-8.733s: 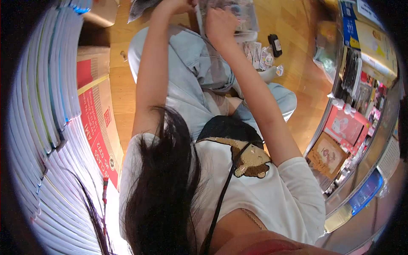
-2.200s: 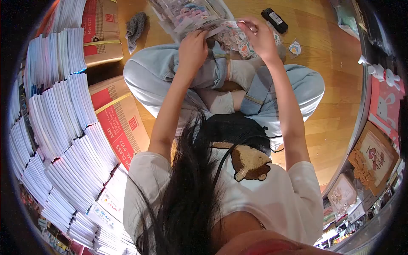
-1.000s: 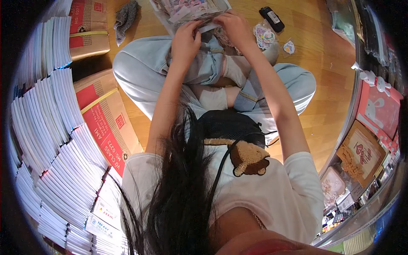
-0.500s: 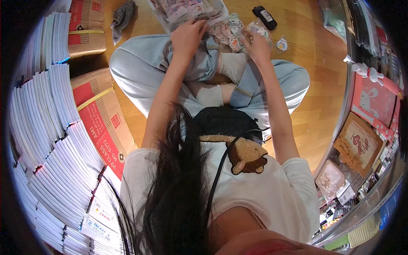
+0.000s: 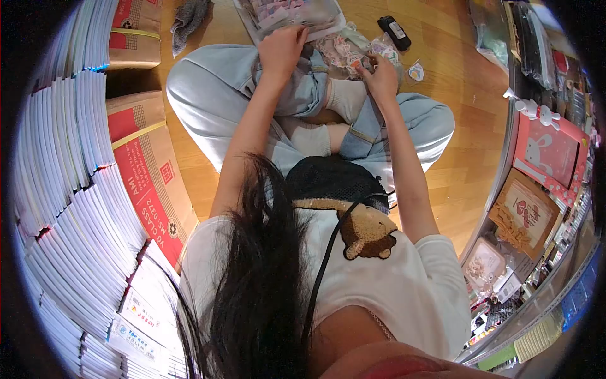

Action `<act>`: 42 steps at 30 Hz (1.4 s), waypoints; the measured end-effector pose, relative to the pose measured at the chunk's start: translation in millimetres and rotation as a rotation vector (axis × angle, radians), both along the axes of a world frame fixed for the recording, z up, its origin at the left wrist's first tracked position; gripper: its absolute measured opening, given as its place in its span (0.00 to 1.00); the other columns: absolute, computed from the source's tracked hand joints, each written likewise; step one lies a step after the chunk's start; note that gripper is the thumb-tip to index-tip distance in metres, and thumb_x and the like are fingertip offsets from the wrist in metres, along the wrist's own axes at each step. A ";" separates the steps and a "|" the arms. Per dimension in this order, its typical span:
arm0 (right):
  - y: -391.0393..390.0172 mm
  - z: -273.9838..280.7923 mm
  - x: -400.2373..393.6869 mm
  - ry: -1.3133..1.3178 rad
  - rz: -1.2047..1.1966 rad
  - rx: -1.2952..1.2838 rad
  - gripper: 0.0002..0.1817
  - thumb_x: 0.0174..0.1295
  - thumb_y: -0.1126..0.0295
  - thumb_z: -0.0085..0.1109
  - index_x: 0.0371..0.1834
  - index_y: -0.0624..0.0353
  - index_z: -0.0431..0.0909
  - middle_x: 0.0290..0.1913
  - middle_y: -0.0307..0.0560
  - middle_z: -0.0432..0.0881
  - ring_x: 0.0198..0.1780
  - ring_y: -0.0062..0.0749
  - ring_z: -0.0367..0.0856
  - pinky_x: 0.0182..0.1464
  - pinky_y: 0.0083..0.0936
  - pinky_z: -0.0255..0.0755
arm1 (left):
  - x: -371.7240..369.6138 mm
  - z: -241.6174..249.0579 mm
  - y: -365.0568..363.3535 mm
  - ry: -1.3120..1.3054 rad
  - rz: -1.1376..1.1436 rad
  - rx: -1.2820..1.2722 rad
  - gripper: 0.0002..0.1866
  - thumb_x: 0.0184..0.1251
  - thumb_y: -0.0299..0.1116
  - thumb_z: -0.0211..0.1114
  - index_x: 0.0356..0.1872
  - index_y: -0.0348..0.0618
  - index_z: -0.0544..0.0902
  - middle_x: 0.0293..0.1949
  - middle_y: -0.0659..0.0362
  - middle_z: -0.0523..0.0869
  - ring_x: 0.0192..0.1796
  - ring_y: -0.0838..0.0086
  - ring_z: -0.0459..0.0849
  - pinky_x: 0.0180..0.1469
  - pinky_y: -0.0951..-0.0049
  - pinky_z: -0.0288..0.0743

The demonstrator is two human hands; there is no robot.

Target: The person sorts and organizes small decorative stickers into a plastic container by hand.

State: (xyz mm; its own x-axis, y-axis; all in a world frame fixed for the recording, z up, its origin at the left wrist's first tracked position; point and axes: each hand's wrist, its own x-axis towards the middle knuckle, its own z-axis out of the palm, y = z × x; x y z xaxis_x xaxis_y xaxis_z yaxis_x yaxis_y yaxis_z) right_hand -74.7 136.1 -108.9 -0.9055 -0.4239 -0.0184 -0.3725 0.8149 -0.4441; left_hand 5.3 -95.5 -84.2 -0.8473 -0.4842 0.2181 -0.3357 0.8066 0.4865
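My left hand is at the near edge of a white tray of small packets, fingers bent; whatever it pinches is too small to make out. My right hand is over a pile of stickers on the floor, just beside a clear bag of stickers. Its fingertips are closed at the pile, and I cannot make out what lies between them. A black object with a white label lies beyond the bag, and a single sticker lies to its right.
Stacks of booklets and strapped cardboard boxes stand on the left. A grey cloth lies on the wooden floor. On the right is a shelf with a pink bunny frame and a brown frame.
My right hand has moved slightly down and its fingers now reach toward the stickers. My left hand remains by the tray. The whole view has shifted a little.
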 end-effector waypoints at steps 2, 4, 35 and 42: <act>3.3 2.4 -5.7 -0.120 -0.037 -0.111 0.20 0.51 0.60 0.68 0.44 0.60 0.78 0.36 0.47 0.82 0.41 0.35 0.80 0.45 0.30 0.71 | 0.4 -1.2 -2.0 0.010 -0.018 0.007 0.15 0.63 0.51 0.59 0.39 0.55 0.86 0.29 0.55 0.86 0.33 0.56 0.84 0.33 0.58 0.77; 12.8 3.7 -18.5 -0.342 -0.087 -0.296 0.19 0.52 0.63 0.68 0.43 0.61 0.77 0.35 0.45 0.82 0.37 0.28 0.80 0.42 0.25 0.72 | 0.4 -2.3 -5.2 0.032 -0.031 0.021 0.15 0.63 0.50 0.59 0.39 0.55 0.86 0.29 0.54 0.86 0.33 0.56 0.84 0.33 0.58 0.77; -101.9 45.4 -34.9 0.627 0.613 -0.122 0.06 0.51 0.66 0.62 0.32 0.47 0.85 0.42 0.39 0.79 0.47 0.39 0.77 0.47 0.36 0.70 | -1.8 -3.8 -11.3 0.068 0.081 0.131 0.11 0.62 0.46 0.60 0.39 0.57 0.86 0.29 0.52 0.85 0.31 0.52 0.85 0.33 0.56 0.78; -95.5 33.5 -39.8 0.591 0.493 -0.033 0.08 0.48 0.63 0.66 0.32 0.45 0.86 0.38 0.41 0.77 0.44 0.38 0.75 0.45 0.35 0.67 | -5.0 -12.5 -11.6 0.058 0.073 0.134 0.12 0.61 0.46 0.60 0.38 0.56 0.86 0.30 0.53 0.86 0.33 0.54 0.85 0.33 0.57 0.78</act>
State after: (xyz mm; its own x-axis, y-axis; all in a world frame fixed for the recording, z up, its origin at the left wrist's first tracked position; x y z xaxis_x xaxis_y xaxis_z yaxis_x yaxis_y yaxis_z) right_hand -114.5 40.6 -75.4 -0.4674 -0.7727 0.4295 -0.8719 0.4830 -0.0800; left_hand 0.3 -107.1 -96.6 -0.7967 -0.5720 0.1953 -0.3592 0.7079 0.6082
